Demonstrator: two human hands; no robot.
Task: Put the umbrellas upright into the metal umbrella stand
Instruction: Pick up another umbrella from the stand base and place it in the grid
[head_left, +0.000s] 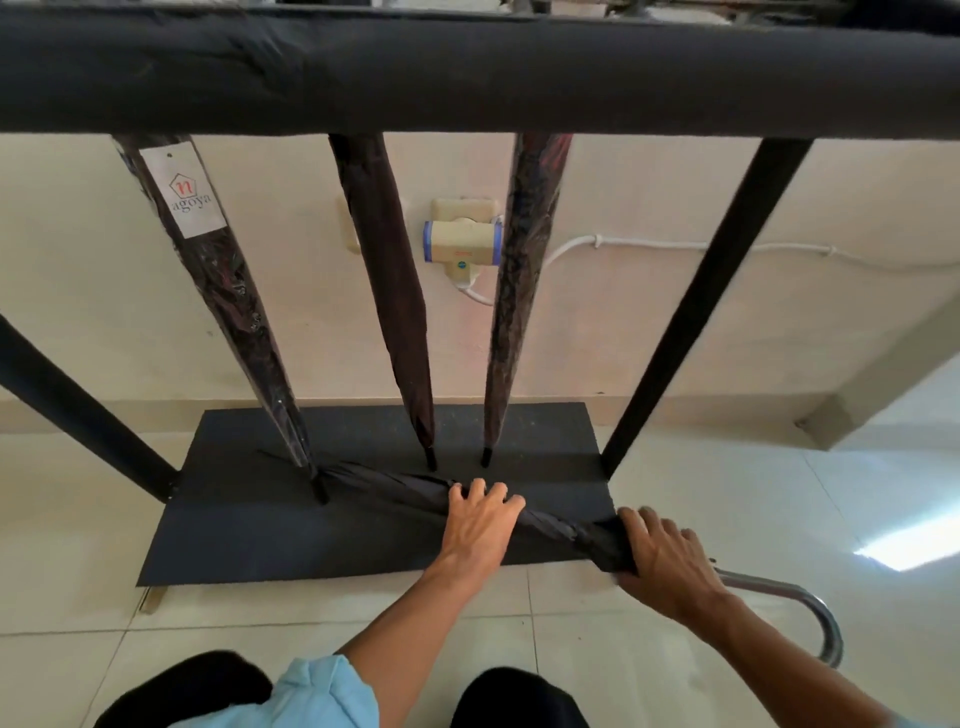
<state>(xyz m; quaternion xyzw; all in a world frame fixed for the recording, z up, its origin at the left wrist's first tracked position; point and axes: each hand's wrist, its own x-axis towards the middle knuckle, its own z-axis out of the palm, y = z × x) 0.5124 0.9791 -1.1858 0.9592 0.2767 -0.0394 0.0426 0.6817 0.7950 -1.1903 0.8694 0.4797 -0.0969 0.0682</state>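
Observation:
A black folded umbrella (384, 486) lies flat across the black mat (260, 540) at the foot of the stand. Its curved metal handle (810, 610) sticks out to the right over the tiles. My left hand (480, 525) rests on its middle, fingers wrapped over the fabric. My right hand (660, 558) grips the canopy end near the handle. Three dark umbrellas stand upright in the metal umbrella stand (467, 73): the left one (228, 291) bears a white label, the middle one (397, 291) and the right one (511, 312) are plain. Their tips touch the mat.
The stand's black legs slant down at left (78, 410) and right (691, 312). Behind it a cream wall carries a plug adapter (462, 244) and a white cable (727, 247). Pale floor tiles (675, 519) lie around the mat. My dark knees fill the bottom edge.

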